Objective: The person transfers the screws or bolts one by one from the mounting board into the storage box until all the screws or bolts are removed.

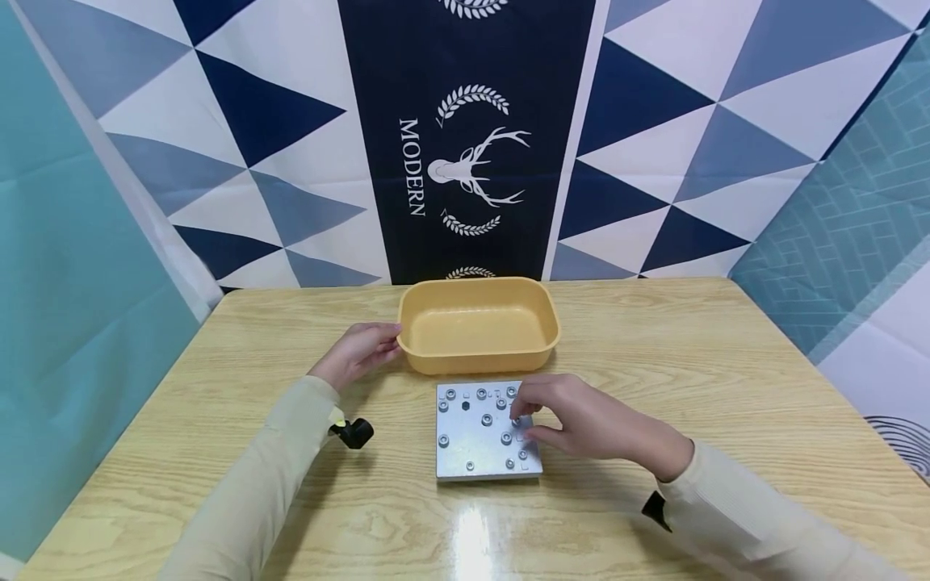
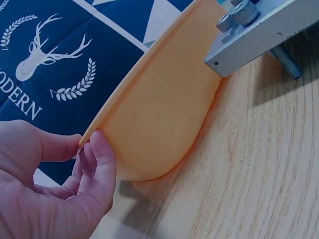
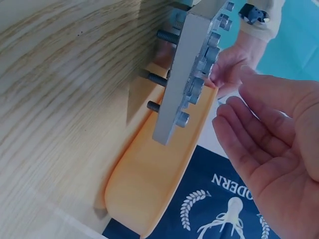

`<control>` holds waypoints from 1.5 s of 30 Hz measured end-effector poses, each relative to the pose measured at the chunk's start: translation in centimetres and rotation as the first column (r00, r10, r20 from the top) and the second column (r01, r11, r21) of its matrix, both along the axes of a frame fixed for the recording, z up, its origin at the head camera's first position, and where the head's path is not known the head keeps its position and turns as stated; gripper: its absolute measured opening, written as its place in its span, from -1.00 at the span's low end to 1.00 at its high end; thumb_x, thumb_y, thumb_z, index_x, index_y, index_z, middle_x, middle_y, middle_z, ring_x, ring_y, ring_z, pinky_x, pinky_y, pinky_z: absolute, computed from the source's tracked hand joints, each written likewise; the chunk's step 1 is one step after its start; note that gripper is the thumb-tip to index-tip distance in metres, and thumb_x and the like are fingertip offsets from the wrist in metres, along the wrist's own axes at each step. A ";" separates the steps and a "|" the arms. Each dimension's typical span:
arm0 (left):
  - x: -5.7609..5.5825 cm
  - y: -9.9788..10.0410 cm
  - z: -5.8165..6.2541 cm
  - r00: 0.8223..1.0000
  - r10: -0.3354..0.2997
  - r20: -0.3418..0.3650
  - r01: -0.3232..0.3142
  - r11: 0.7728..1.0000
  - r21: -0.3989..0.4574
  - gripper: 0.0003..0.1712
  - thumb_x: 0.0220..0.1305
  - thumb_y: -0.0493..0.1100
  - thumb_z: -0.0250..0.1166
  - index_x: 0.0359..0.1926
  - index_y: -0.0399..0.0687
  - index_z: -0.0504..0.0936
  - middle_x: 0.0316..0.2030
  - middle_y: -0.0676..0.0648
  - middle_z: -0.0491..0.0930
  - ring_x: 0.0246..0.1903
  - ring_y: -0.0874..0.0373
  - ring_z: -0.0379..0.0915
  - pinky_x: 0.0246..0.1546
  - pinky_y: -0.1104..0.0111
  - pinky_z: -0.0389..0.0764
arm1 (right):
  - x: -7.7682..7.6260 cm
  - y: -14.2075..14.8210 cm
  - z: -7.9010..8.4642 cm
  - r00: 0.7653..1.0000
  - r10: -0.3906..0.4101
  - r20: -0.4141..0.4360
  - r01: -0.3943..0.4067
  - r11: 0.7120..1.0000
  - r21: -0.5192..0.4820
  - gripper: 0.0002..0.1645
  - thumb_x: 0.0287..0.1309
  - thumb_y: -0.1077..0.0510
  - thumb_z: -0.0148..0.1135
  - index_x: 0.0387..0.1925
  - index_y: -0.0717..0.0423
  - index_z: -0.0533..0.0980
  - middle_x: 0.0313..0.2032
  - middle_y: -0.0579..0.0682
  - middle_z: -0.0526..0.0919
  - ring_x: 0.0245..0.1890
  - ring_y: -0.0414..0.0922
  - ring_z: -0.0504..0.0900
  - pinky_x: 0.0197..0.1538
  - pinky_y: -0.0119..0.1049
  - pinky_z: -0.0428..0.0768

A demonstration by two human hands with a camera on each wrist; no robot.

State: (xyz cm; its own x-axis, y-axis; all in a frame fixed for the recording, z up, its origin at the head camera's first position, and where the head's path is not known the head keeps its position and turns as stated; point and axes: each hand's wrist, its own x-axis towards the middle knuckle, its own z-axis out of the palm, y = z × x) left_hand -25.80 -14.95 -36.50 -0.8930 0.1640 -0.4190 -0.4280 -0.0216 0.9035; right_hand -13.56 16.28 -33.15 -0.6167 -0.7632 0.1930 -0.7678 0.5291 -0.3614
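My left hand (image 1: 362, 352) pinches the left rim of a yellow plastic bin (image 1: 479, 364), thumb on one side of the lip and fingers on the other, as the left wrist view shows. In front of the bin is a silver metal plate (image 1: 462, 453) with several socket-head bolts (image 1: 487, 420) across its top. Threaded bolt ends (image 3: 158, 79) stick out beneath the plate. Over the plate's right side, my right hand (image 1: 581, 417) has its fingers bent and its thumb apart from them, close to the bolt heads. Nothing shows between those fingers in the right wrist view.
Both things stand on a light wood-grain table (image 1: 654, 347). A patterned cloth (image 1: 291, 145) with triangles and a deer print hangs behind the table, and teal sheets (image 1: 80, 282) flank it. A small black camera (image 1: 353, 433) is strapped at the left wrist.
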 end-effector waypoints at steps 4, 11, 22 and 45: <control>-0.1 0.0 -0.1 1.000 -0.011 0.001 0.011 1.000 -0.014 -0.49 0.47 -0.21 -0.01 0.34 -0.37 0.24 -0.20 -0.05 0.45 -0.36 0.32 0.45 -0.29 0.65 0.59 | 0.0 -0.2 0.2 1.000 0.021 0.006 -0.021 1.000 0.006 -0.81 0.05 0.23 0.40 -0.25 0.05 0.60 -0.28 -0.11 0.66 -0.24 -0.25 0.62 -0.15 -0.31 0.69; -0.1 0.2 -0.3 1.000 -0.018 -0.002 0.018 1.000 -0.003 -0.49 0.48 -0.23 -0.03 0.34 -0.40 0.22 -0.24 -0.06 0.42 -0.39 0.32 0.42 -0.31 0.65 0.58 | 0.2 -0.2 0.1 0.999 0.034 -0.021 -0.033 0.998 0.056 -0.85 0.06 0.18 0.40 -0.28 0.03 0.61 -0.30 -0.14 0.65 -0.25 -0.28 0.60 -0.14 -0.37 0.67; -0.1 0.4 -0.5 1.000 -0.013 -0.021 0.013 1.000 0.011 -0.50 0.48 -0.25 -0.04 0.33 -0.43 0.20 -0.31 -0.03 0.41 -0.43 0.34 0.40 -0.36 0.66 0.56 | 0.8 -0.2 -0.7 0.981 0.097 -0.166 -0.085 0.993 0.082 -0.83 -0.04 0.14 0.44 -0.35 -0.06 0.61 -0.35 -0.24 0.60 -0.27 -0.34 0.51 -0.12 -0.40 0.58; -0.4 0.3 -0.4 1.000 0.007 -0.009 -0.007 0.999 0.053 -0.54 0.48 -0.26 -0.04 0.30 -0.41 0.21 -0.32 -0.03 0.40 -0.41 0.33 0.39 -0.36 0.65 0.56 | 1.6 -1.4 -1.1 0.895 0.187 -0.406 -0.106 0.971 0.213 -0.76 -0.13 0.34 0.39 -0.42 -0.05 0.62 -0.43 -0.23 0.63 -0.34 -0.28 0.50 -0.15 -0.40 0.55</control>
State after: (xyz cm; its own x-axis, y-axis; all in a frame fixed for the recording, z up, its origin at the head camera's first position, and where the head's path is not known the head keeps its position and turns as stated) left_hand -26.20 -14.62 -36.87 -0.8981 0.1791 -0.4015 -0.4191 -0.0723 0.9051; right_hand -11.94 14.87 -34.27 -0.3872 -0.8848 0.2593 -0.8999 0.4238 0.1027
